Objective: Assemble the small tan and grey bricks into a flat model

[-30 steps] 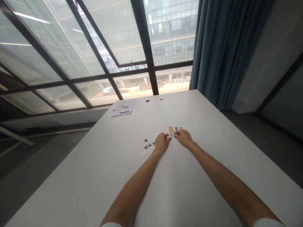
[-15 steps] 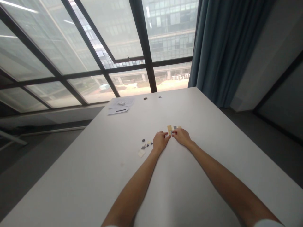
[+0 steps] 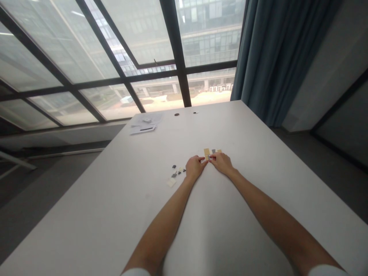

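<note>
My left hand (image 3: 196, 166) is closed, thumb and fingertips gripping the left edge of a small flat tan piece (image 3: 206, 151) that looks like a building-block plate. From the other side my right hand (image 3: 222, 162) pinches a tiny grey-blue piece (image 3: 209, 157) against the tan piece's lower right part. Just beyond the right fingers lie a grey piece (image 3: 213, 151) and another tan piece (image 3: 219, 150), partly covered by that hand. Their exact kinds are too small to make out.
Left of my left hand lie several small black and grey pieces (image 3: 174, 175) and a cream flat piece (image 3: 171, 182). Papers (image 3: 143, 128) lie at the white table's (image 3: 244, 130) far left, and a dark round hole (image 3: 176, 114) is near its back edge. Windows and a blue curtain (image 3: 261, 69) stand behind.
The whole view has shifted slightly, so the table sits a little higher. Both hands stay at the tan piece, with hardly any movement of the fingers.
</note>
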`<state>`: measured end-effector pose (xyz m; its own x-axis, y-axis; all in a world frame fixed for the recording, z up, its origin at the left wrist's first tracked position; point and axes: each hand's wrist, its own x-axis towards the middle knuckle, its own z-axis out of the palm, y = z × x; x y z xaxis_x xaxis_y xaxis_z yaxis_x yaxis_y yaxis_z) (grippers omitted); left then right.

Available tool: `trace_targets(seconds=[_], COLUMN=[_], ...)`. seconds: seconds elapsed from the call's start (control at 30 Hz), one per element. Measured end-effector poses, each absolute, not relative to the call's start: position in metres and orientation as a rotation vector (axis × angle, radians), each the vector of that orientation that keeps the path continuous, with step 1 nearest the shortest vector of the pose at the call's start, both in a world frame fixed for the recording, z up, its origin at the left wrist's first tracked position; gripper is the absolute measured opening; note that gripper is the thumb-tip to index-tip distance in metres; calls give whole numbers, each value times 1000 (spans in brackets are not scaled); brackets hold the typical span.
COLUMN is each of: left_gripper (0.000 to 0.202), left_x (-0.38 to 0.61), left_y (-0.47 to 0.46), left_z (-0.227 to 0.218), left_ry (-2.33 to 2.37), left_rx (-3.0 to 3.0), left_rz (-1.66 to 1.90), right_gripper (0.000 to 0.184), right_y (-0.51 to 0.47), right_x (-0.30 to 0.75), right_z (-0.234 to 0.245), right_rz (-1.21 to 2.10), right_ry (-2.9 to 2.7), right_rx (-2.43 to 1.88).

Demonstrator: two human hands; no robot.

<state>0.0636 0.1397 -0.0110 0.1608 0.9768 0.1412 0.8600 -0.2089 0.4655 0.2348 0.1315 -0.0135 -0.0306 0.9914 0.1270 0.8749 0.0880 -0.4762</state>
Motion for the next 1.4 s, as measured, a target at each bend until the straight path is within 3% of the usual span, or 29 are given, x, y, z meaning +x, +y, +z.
trace_targets(seconds=[1.4], left_gripper=[33], left_x=[63], left_y=[138], left_z=[-7], left_ry=[1790], left_rx=[2156], left_rz=[543], right_gripper=[21], right_y=[121], right_x=[227], right_z=[-17], right_rz=[368], right_ry=[-1860], right_rx=[-1865])
